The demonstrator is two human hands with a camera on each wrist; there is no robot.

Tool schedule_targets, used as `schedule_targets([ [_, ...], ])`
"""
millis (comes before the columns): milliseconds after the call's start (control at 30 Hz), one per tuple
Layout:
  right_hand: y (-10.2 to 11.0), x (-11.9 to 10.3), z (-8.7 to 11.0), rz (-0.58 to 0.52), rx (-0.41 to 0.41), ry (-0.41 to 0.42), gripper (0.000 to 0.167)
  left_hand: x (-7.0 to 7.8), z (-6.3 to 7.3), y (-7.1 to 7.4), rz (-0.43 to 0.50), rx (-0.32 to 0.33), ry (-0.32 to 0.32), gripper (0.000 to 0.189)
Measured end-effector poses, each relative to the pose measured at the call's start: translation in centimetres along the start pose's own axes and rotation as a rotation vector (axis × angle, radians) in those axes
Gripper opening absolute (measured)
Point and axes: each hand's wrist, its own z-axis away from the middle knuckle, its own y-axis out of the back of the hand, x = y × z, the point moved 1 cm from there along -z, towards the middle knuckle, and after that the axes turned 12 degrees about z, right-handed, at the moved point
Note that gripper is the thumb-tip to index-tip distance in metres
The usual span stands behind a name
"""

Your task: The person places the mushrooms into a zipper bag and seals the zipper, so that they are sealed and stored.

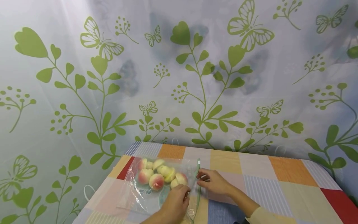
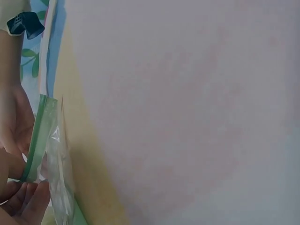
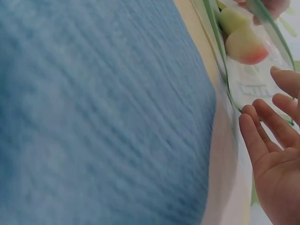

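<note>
A clear zip bag (image 1: 139, 196) with a green zip edge lies on the table, several peaches (image 1: 156, 181) inside, cream with pink blush. Among them is a yellow, pear-like fruit (image 1: 167, 173). My left hand (image 1: 176, 202) pinches the bag's green edge with curled fingers, as the left wrist view shows from close by. My right hand (image 1: 215, 182) is at the far part of the same edge, its fingers spread and bent loosely. In the right wrist view, its fingertips (image 3: 248, 117) lie right by the green strip (image 3: 220, 47), and the mouth gapes.
A patchwork tablecloth (image 1: 265, 186) in orange, red, blue and cream covers the table. Behind it hangs a pale curtain (image 1: 156, 93) printed with green leaves and butterflies. A white loop (image 1: 89, 191) shows beside the table's left edge.
</note>
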Motion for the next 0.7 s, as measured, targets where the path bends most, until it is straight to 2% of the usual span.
schedule_targets([
  [167,0.9,-0.1,0.5,-0.014,0.011,-0.008,0.038,-0.3,-0.2,-0.3,0.041,-0.024,0.006,0.025],
  [400,1.8,-0.1,0.8,-0.018,0.016,0.010,0.037,-0.4,-0.3,-0.5,0.045,-0.045,-0.037,0.028],
  [567,1.9,0.3,1.0,0.011,0.040,-0.022,0.036,-0.2,-0.4,-0.5,0.048,-0.096,0.005,0.032],
  [700,1.7,0.5,1.0,0.070,0.090,-0.092,0.038,0.0,-0.4,-0.5,0.035,-0.125,0.039,0.034],
])
